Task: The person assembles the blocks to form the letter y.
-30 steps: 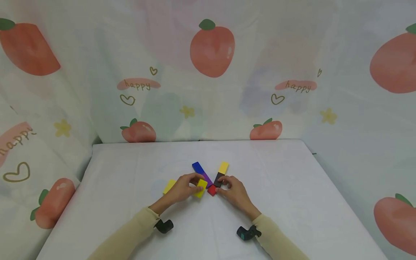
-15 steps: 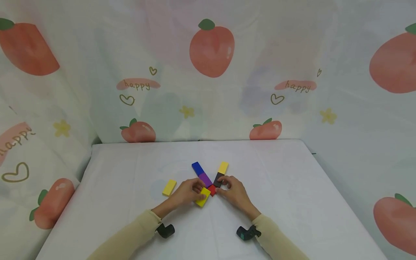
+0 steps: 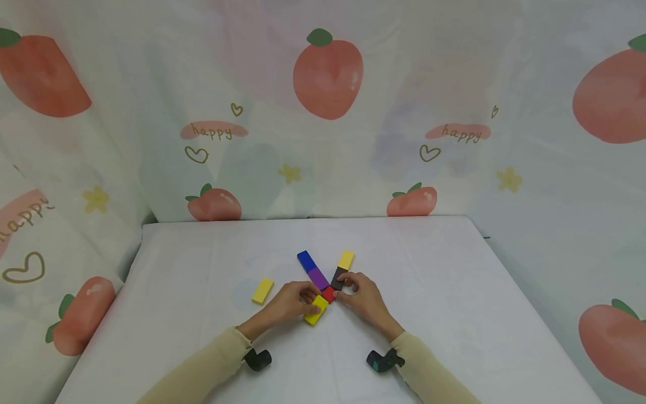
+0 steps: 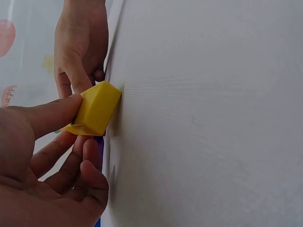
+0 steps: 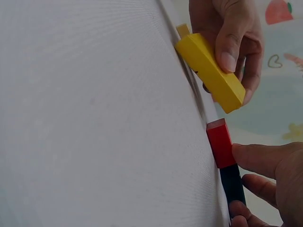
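My left hand [image 3: 291,300] pinches a yellow block [image 3: 316,311] between thumb and fingers. The left wrist view shows that yellow block [image 4: 99,109] tilted, close over the white cloth. Just beyond it lies a small red block [image 3: 328,294], where two rows meet in a V. The V's left arm is a purple block [image 3: 318,278] and a blue block [image 3: 306,261]; its right arm, a black block [image 3: 339,278] and a yellow one [image 3: 346,259]. With relaxed fingers, my right hand [image 3: 365,297] touches the red block [image 5: 220,144] by thumb and the black block [image 5: 232,184] by fingertips.
Left of the V, another yellow block [image 3: 263,292] lies loose on the white-covered table [image 3: 434,269]. Dark wrist cameras hang at both cuffs, the left camera [image 3: 258,360] and the right camera [image 3: 382,361]. A peach-printed curtain [image 3: 323,163] surrounds the table.
My left hand has brought its yellow block toward me and slightly right, down to the red block's near-left side. The purple block now shows more fully. My right hand has stayed put.
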The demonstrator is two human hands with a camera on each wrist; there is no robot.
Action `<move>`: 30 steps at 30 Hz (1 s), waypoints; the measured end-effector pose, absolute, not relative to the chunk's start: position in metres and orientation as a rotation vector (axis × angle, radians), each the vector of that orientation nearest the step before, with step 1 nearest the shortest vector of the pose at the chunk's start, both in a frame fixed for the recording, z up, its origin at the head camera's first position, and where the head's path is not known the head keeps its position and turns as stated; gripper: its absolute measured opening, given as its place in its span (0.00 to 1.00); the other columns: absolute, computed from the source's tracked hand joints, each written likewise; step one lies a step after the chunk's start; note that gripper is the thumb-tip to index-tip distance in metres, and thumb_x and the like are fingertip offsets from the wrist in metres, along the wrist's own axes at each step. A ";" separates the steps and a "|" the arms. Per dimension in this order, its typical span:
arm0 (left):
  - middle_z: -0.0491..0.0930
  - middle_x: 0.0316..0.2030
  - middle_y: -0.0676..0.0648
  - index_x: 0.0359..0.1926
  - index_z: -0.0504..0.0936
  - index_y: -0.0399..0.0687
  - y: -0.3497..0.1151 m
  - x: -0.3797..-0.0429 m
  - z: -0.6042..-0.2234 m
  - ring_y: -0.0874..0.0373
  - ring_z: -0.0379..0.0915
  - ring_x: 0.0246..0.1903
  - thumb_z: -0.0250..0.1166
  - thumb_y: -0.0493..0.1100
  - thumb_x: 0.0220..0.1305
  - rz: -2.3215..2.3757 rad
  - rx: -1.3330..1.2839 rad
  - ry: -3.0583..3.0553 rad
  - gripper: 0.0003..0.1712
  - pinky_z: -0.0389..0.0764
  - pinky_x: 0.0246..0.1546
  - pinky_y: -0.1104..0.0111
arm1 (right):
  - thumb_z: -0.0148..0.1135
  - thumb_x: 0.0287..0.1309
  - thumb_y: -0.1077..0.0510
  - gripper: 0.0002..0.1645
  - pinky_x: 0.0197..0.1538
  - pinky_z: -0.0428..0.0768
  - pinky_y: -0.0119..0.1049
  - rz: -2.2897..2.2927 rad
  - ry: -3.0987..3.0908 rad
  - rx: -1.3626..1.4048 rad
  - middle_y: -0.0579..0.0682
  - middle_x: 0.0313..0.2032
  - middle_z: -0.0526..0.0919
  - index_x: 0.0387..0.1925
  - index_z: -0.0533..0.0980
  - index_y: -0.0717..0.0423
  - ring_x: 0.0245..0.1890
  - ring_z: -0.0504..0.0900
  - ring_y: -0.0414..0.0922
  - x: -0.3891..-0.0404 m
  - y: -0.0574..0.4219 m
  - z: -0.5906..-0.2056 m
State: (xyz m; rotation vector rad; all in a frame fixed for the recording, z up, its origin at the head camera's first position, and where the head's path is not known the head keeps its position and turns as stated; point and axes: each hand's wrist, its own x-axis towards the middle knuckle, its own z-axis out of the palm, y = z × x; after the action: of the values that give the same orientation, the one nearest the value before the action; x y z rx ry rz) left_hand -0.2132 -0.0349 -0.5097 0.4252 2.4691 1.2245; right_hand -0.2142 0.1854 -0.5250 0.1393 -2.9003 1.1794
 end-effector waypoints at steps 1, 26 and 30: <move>0.82 0.39 0.54 0.48 0.82 0.51 -0.035 -0.213 -0.510 0.60 0.75 0.40 0.74 0.44 0.56 1.214 0.423 2.479 0.18 0.80 0.47 0.65 | 0.73 0.52 0.50 0.17 0.39 0.68 0.34 1.177 -2.904 0.139 0.46 0.37 0.78 0.45 0.80 0.43 0.37 0.72 0.43 -0.214 0.185 -0.525; 0.81 0.34 0.55 0.48 0.83 0.47 -0.049 -0.204 -0.514 0.62 0.72 0.31 0.74 0.47 0.56 1.118 0.464 2.569 0.19 0.75 0.33 0.74 | 0.73 0.52 0.50 0.17 0.40 0.68 0.35 1.181 -2.904 0.128 0.46 0.38 0.79 0.45 0.81 0.43 0.37 0.72 0.43 -0.215 0.184 -0.524; 0.81 0.37 0.54 0.51 0.82 0.46 -0.052 -0.199 -0.514 0.62 0.72 0.30 0.76 0.45 0.53 1.108 0.487 2.526 0.24 0.76 0.33 0.76 | 0.73 0.51 0.50 0.17 0.39 0.68 0.35 1.184 -2.902 0.121 0.46 0.38 0.79 0.45 0.81 0.43 0.37 0.72 0.43 -0.214 0.183 -0.523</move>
State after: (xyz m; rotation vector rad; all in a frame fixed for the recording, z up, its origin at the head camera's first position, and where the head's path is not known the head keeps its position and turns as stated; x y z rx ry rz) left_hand -0.1989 -0.0523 -0.5144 0.4871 2.5263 1.1083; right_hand -0.2144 0.1833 -0.5226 0.1208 -2.9023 1.1835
